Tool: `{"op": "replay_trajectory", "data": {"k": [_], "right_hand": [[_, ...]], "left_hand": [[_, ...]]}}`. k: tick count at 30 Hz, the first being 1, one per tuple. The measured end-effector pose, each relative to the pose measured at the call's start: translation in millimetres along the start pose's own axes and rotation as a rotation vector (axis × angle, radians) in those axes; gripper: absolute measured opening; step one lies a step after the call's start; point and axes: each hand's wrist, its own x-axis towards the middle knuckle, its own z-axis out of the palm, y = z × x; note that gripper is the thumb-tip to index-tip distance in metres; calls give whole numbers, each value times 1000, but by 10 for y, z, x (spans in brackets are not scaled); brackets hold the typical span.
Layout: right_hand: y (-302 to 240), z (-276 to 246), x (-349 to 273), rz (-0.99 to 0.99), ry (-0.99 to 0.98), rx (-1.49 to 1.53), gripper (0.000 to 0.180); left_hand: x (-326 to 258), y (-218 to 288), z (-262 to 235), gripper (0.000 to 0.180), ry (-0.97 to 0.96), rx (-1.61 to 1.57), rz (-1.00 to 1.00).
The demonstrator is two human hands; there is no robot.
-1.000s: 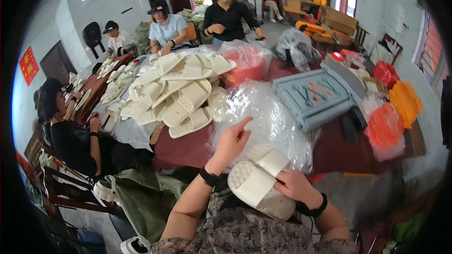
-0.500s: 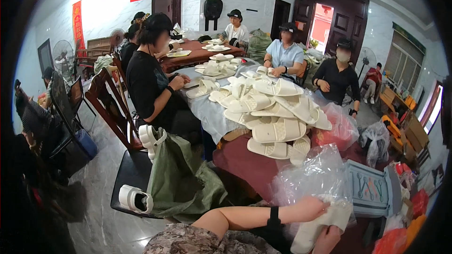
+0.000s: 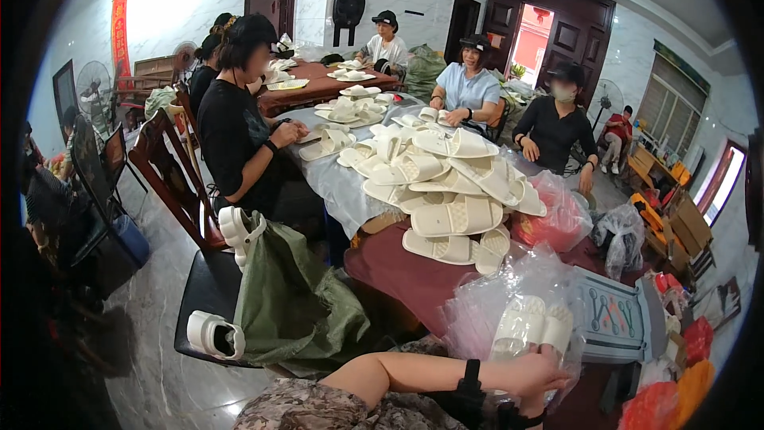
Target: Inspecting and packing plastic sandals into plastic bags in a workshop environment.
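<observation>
A pair of cream slippers (image 3: 519, 325) lies side by side inside a clear plastic bag (image 3: 477, 302), low at the right. Across the bag's near end reaches my left hand (image 3: 521, 374), its fingers curled at the film and the slippers' near ends. My right hand (image 3: 551, 353) shows only in part behind the left one, closed at the near end of the pair; most of its fingers are hidden. Just beyond the bag, a large heap of cream slippers (image 3: 458, 215) covers the table (image 3: 382, 267).
On the left, a black-seated chair (image 3: 199, 295) bears a green sack (image 3: 302, 295) and white shoes (image 3: 215, 336). A grey-blue plastic panel (image 3: 609, 306) stands right of the bag. Co-workers sit around the table, one in black (image 3: 239, 135) and one in light blue (image 3: 469, 91).
The slippers have gone further into the bag, and their far ends now show through the film. My right hand has moved up behind my left. The view has shifted slightly.
</observation>
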Motion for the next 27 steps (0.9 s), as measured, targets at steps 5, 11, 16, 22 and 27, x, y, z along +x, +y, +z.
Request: {"op": "replay_trajectory", "data": {"k": [5,11,16,22,27], "right_hand": [[658,74,14,48,28,116,29],[71,576,890,215,-99,261,34],[-479,175,295,-465,-87,83,52],[-1235,-927,-59,40,-747,448,29],[-419,-1071,-22,366,-333,318,49]], "left_hand": [[-217,97,-292,42,-293,-471,349],[-382,-61,-550,53,-321,-357,68],[-709,-551,-532,66,132,-377,-76],[-750,-789,-495,87,252,-26,-650],[-779,-831,-307,95,125,61,-641]]}}
